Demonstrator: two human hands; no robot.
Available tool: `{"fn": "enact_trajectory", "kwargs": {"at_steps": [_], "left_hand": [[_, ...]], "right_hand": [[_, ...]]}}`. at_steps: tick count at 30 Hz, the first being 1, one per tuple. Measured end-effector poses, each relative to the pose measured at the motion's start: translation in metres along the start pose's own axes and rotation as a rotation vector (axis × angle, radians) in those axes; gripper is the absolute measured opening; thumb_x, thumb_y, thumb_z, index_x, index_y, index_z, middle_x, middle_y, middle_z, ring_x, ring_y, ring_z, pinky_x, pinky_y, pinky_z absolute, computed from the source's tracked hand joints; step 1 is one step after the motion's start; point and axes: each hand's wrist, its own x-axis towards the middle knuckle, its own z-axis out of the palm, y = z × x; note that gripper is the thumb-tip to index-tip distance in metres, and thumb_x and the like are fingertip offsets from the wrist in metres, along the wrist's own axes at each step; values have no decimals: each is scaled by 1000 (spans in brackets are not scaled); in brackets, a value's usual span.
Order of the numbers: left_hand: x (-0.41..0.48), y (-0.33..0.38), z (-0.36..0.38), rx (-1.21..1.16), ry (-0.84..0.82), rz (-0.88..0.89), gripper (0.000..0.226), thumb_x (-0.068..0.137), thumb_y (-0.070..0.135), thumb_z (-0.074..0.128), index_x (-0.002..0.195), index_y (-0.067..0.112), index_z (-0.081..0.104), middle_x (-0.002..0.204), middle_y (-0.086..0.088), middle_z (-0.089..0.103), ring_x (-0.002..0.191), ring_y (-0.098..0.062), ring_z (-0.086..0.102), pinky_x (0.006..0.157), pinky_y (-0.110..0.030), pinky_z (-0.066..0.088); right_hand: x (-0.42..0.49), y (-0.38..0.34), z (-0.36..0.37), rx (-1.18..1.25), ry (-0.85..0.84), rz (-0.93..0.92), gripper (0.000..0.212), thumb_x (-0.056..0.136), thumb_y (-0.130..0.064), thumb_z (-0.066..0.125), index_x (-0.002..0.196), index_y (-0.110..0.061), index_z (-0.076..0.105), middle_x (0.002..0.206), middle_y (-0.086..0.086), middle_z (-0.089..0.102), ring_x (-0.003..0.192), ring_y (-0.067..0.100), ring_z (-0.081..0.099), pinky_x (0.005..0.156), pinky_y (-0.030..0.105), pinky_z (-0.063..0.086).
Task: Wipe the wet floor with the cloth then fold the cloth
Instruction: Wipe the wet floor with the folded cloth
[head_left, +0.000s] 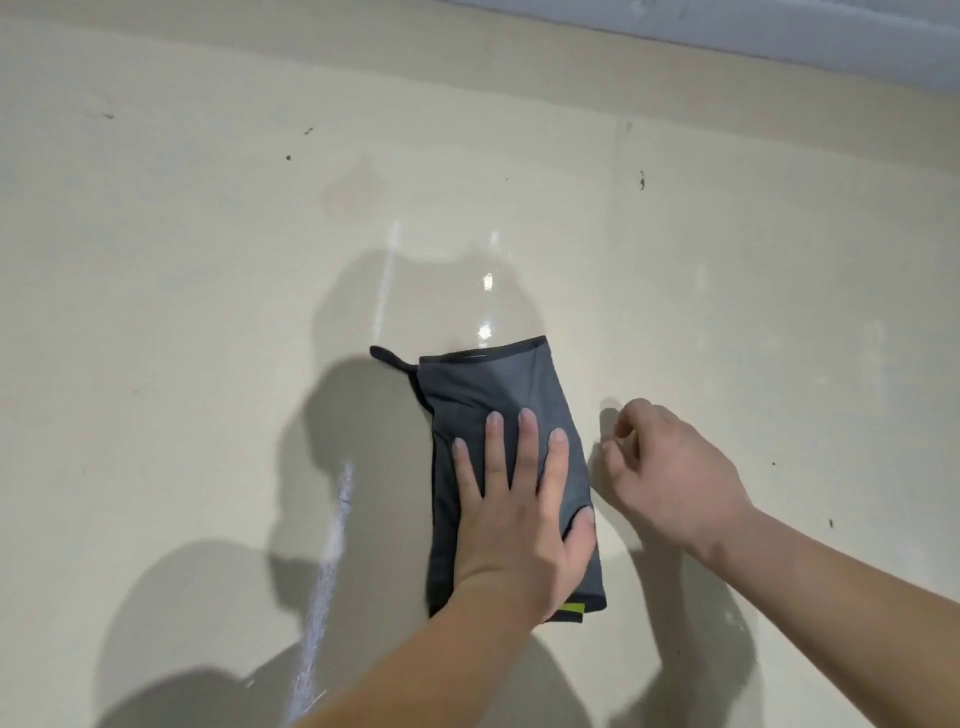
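The left hand (514, 512) lies flat, fingers spread, palm down on one dark grey cloth (498, 415) that is folded into a long strip and stretches ahead of the fingertips across the pale floor (182, 286). Just right of the cloth, the right hand (670, 478) hovers with fingers loosely curled, holding nothing. Two hands, one cloth.

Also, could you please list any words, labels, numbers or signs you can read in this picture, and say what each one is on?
None can be read.
Small yellow-green tag at the near corner of the folded dark grey cloth: no legible print, partly hidden by the left hand.
Beige floor: only specks and scuffs, no writing.
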Motion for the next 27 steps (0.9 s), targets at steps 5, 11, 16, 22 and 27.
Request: {"fn": "enact_trajectory", "kwargs": {"at_steps": [5, 11, 16, 22, 27], "left_hand": [[-14, 47, 7, 109, -83, 44, 79, 100, 64, 15, 162, 22, -9, 169, -13, -19, 152, -43, -28, 119, -70, -10], [-46, 171, 39, 170, -236, 290, 80, 102, 60, 14, 158, 20, -25, 163, -14, -39, 142, -43, -46, 113, -71, -19], [-55, 227, 52, 132, -340, 468, 76, 103, 60, 17, 162, 27, -16, 165, -4, -36, 142, -30, -50, 115, -63, -26], [-71, 210, 1, 211, -221, 484, 59, 101, 38, 46, 153, 11, 40, 168, -19, 15, 156, -38, 5, 126, -49, 11], [-128, 184, -45, 216, -344, 125, 61, 100, 39, 49, 157, 22, 32, 172, -13, 0, 158, -31, -8, 128, -42, 1]], "right_hand": [[-47, 59, -12, 78, -128, 1, 14, 94, -39, 51, 86, -34, 41, 90, -12, 57, 81, 8, 57, 66, 33, 45], [-101, 134, -27, -122, -257, -33, 16, 97, -32, 41, 82, -29, 43, 87, -9, 56, 78, 15, 59, 69, 35, 52], [-139, 210, -52, -311, -363, -96, 23, 101, -28, 37, 88, -25, 56, 92, -5, 62, 84, 19, 63, 75, 33, 54], [-142, 236, 7, -2, 199, -303, 35, 80, -3, 61, 113, 7, 69, 105, 21, 68, 95, 41, 68, 88, 43, 56], [-145, 208, 59, -113, -159, -151, 101, 92, -76, 19, 162, -6, -3, 168, 25, -9, 155, 46, -7, 121, 59, -4]]}}
